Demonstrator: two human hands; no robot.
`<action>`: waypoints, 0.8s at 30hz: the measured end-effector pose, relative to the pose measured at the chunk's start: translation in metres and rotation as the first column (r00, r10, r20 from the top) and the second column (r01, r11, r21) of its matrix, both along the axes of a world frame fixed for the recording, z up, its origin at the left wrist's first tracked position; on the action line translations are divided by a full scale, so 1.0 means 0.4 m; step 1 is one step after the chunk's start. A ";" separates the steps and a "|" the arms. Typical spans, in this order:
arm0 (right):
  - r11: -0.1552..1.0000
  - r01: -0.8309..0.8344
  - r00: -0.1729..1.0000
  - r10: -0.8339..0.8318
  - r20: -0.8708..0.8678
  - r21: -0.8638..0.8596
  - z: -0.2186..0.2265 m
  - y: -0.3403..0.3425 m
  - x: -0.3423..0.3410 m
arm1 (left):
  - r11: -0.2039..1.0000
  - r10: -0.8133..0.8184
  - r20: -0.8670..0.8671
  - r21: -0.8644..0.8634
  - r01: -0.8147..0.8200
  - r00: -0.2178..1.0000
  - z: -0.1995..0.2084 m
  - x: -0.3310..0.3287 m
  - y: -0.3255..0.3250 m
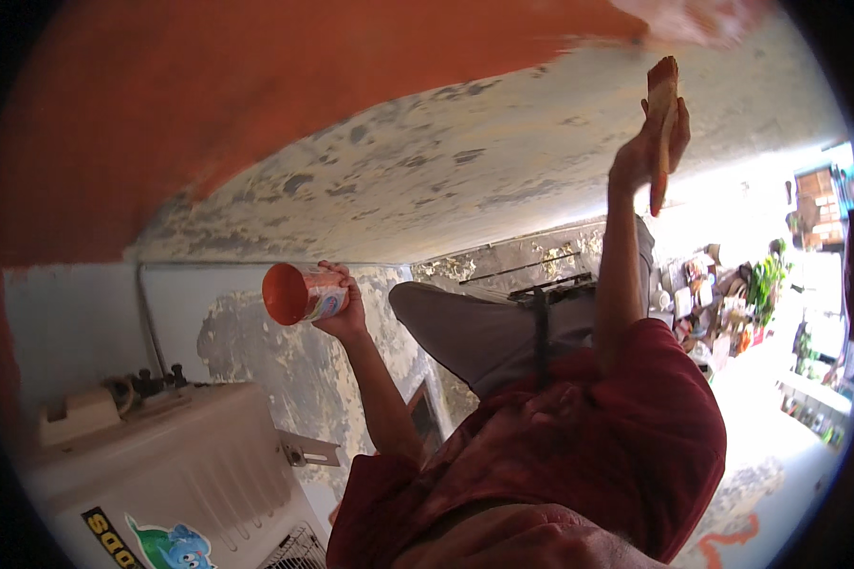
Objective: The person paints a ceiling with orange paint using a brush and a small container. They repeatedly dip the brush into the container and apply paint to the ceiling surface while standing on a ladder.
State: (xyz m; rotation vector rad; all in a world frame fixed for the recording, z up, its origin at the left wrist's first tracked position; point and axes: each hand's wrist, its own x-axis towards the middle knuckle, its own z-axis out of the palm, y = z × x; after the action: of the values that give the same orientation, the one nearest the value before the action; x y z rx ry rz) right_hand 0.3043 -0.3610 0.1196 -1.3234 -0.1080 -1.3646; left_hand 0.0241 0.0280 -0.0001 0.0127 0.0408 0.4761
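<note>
My left hand point(349, 308) is wrapped round a paint can point(327, 294), whose orange-coated mouth faces left in the picture. How much paint is inside cannot be made out. My right hand point(657, 142) is raised and closed round the handle of a paintbrush point(664, 85). Red-orange paint covers the bristles, and the handle end is stained too. The brush is close to a wall surface point(399, 161) with grey, flaking patches. Fresh-looking orange paint point(256, 66) spreads over the upper part of that surface, with an uneven edge.
A beige outdoor air-conditioner unit point(190, 455) with stickers juts out at lower left on a metal bracket point(308, 449). A thin pipe point(150, 313) runs beside it. Blue, peeling wall point(275, 351) lies behind. Plants point(767, 284) and household clutter point(707, 294) are far to the right.
</note>
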 end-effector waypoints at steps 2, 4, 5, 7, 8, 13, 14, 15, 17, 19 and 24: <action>0.999 0.033 0.993 -0.033 -0.114 -0.005 -0.032 -0.012 0.011 | 1.000 -0.010 -0.022 -0.010 0.010 1.000 0.026 0.030 -0.042; 0.822 -0.040 0.896 -0.222 -0.384 -0.567 -0.068 0.056 -0.006 | 0.999 -0.036 -0.005 0.003 0.036 0.999 0.063 0.054 -0.091; 0.909 -0.025 0.980 -0.060 -0.190 -0.416 -0.119 0.144 0.018 | 0.998 -0.062 0.008 0.004 0.062 0.998 0.080 0.083 -0.120; 0.806 -0.415 0.893 0.449 -0.021 -0.422 -0.085 0.276 -0.028 | 0.998 -0.031 -0.009 0.060 0.031 0.999 0.100 0.097 -0.154; 0.707 -0.520 0.808 0.589 -0.009 -0.479 -0.063 0.328 -0.062 | 0.996 -0.017 -0.018 0.085 0.019 1.000 0.109 0.103 -0.173; 0.555 -0.616 0.694 0.718 -0.052 -0.559 0.022 0.208 -0.025 | 0.999 0.006 -0.036 0.051 -0.004 0.999 0.143 0.106 -0.225; 0.664 -0.539 0.772 0.636 0.012 -0.518 0.004 0.132 0.020 | 0.999 0.005 -0.035 0.049 -0.003 0.999 0.142 0.104 -0.235; 0.703 -0.471 0.831 0.557 0.000 -0.532 -0.065 0.030 0.092 | 0.999 0.014 -0.054 0.049 -0.012 0.998 0.147 0.108 -0.253; 0.895 -0.380 0.924 0.378 -0.055 -0.233 -0.115 -0.192 0.161 | 0.998 0.040 -0.088 0.055 -0.035 0.995 0.164 0.119 -0.277; 0.967 -0.255 0.966 0.255 -0.036 -0.003 -0.033 -0.406 0.175 | 0.998 0.047 -0.074 0.035 -0.044 0.996 0.165 0.124 -0.308; 0.978 0.144 0.956 -0.177 -0.234 -0.154 -0.047 -0.414 0.192 | 0.999 0.005 -0.019 0.045 -0.004 1.000 0.151 0.170 -0.354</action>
State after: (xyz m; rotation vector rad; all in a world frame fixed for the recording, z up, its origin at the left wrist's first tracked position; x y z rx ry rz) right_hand 0.3812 -0.5265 0.1008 -1.6359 0.0798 -1.3343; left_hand 0.0922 -0.1136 0.0605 0.0614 0.0492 0.4810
